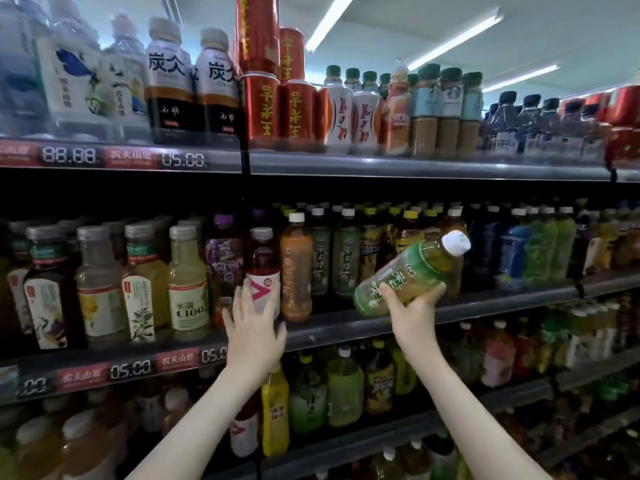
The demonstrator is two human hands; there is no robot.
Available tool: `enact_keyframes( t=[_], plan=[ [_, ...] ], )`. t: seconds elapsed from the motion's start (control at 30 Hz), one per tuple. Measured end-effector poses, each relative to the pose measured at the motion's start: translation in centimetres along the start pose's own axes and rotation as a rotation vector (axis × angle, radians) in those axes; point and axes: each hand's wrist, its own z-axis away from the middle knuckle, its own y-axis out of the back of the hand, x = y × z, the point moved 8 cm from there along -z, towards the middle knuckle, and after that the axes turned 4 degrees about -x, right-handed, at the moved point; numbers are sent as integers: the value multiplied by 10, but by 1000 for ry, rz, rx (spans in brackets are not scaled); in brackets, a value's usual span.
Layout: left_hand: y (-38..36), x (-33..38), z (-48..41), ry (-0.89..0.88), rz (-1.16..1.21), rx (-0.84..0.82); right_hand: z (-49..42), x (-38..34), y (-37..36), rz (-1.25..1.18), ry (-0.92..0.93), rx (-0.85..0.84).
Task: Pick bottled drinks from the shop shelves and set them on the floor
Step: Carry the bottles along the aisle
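Note:
My right hand (414, 306) grips a green-labelled tea bottle (408, 273) with a white cap, tilted up to the right, off the middle shelf (346, 327). My left hand (254, 323) reaches the front of that shelf. Its fingers rest against the lower part of an upright red drink bottle (262, 268) with a white label and pink arrow. Whether the left hand fully grips it is unclear; the fingers are spread. An orange-brown tea bottle (295, 268) stands just to the right of the red one.
Shelves packed with bottled drinks fill the view. The top shelf (381, 166) holds red cans (263, 109) and tall bottles. Pale juice bottles (187, 278) stand left of my left hand. A lower shelf (381, 434) carries yellow and green bottles. The floor is out of view.

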Motion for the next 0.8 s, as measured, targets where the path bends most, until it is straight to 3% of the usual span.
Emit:
enact_keyframes(
  t=[0.27, 0.43, 0.63, 0.73, 0.8],
  plan=[
    [-24, 10, -14, 110, -37, -42, -70, 39, -41, 48, -14, -174],
    [-27, 16, -12, 130, 18, -41, -90, 54, -57, 260, 27, -278],
    [-27, 30, -5, 127, 36, -41, -112, 57, -69, 380, -94, -409],
    [-16, 30, 3, 132, 50, -23, -101, 52, -70, 380, -130, -427],
    [-1, 25, 14, 127, 38, 27, -79, 42, -67, 454, -47, -350]
  ],
)
